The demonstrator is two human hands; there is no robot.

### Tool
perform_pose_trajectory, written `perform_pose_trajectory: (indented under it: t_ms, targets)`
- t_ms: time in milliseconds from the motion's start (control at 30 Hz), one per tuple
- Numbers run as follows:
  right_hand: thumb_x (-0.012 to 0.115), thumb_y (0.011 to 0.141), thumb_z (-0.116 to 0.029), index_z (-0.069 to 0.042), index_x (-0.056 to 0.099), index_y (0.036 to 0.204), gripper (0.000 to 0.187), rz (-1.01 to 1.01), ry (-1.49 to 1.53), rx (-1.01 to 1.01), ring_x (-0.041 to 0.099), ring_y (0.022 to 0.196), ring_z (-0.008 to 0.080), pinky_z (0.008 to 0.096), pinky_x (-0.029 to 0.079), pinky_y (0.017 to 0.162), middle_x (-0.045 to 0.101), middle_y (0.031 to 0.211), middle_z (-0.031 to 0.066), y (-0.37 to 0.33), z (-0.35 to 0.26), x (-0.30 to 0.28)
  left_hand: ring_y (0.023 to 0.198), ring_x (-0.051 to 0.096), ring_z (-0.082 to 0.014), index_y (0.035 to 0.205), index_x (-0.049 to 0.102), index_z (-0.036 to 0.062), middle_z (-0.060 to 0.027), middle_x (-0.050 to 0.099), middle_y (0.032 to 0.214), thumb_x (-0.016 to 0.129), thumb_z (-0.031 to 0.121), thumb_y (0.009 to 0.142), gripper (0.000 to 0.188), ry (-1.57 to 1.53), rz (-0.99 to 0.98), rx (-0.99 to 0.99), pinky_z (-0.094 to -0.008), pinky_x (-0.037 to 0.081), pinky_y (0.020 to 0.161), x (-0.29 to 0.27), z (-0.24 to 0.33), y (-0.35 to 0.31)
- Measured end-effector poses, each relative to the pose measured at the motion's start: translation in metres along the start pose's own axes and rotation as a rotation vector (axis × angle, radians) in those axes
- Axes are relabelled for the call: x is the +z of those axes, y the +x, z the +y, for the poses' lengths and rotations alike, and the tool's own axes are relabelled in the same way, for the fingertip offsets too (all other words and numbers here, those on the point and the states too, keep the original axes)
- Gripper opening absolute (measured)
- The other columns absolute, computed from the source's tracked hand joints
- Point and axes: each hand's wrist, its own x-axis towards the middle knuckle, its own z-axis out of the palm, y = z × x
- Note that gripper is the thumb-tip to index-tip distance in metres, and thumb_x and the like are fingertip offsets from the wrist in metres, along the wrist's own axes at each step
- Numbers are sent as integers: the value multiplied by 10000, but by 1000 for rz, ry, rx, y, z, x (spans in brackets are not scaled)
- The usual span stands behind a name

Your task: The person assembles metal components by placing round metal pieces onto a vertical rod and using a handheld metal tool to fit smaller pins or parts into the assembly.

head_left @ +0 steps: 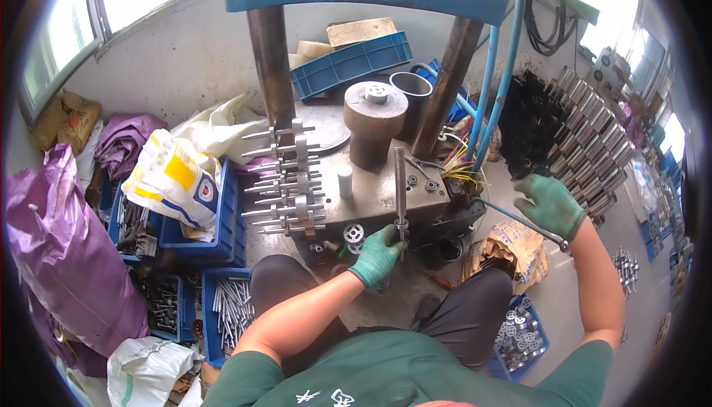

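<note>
Holds a slim steel shaft [401,192] nearly upright at the near edge of the press bed [374,188], with thumb and fingers of the gloved left hand [378,257] pinching just below its collar. Best, probably, to grip close to that collar, hold the long end plumb and turn it slowly, since a tilt could knock the bed. Counting clock hours from the shaft: at three, has the gloved right hand [550,205] raised near the dark lever [523,223], fingers part curled around nothing visible; cannot tell whether touching the lever. At two, lift over the pliers [425,162] and loose coloured wires [463,166]. At eleven, stay off the thick steel ram [376,129]. At nine, avoid sweeping into the short pale cylinder [345,182] and the row of stepped shafts [300,207] overhanging the bed's left edge. Between seven and eight, mind the spoked disc [354,234] beside the left hand. Judging by the gaps, find easiest room toward six, between the knees [478,299].
</note>
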Motion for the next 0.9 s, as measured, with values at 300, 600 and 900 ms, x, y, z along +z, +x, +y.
perform_pose_trajectory:
  t_ms: [300, 600, 900]
  targets:
    - [743, 818, -166, -28, 761, 1042, 265, 218, 171, 144, 697, 1039, 342, 503, 431, 1104, 749, 1108, 152, -109, 47, 49, 1002, 638, -167, 1552, 378, 26, -117, 605, 1161, 584, -43, 1045, 552, -61, 181, 751, -309, 569, 930, -45, 76, 40]
    - [715, 898, -69, -1, 692, 1252, 362, 704, 120, 225, 706, 1138, 351, 397, 568, 1028, 635, 1406, 172, 15, 89, 26, 862, 668, -148, 1275, 476, 42, -70, 598, 1010, 608, -37, 1020, 298, -59, 538, 740, -325, 631, 764, -133, 208, 179]
    - [661, 966, -256, -38, 758, 1158, 306, 417, 52, 475, 722, 1061, 356, 455, 567, 967, 759, 1110, 187, 63, 103, 2, 857, 709, -193, 1232, 523, 32, -99, 652, 968, 609, -82, 998, 274, 57, 470, 562, -335, 626, 776, -149, 209, 233]
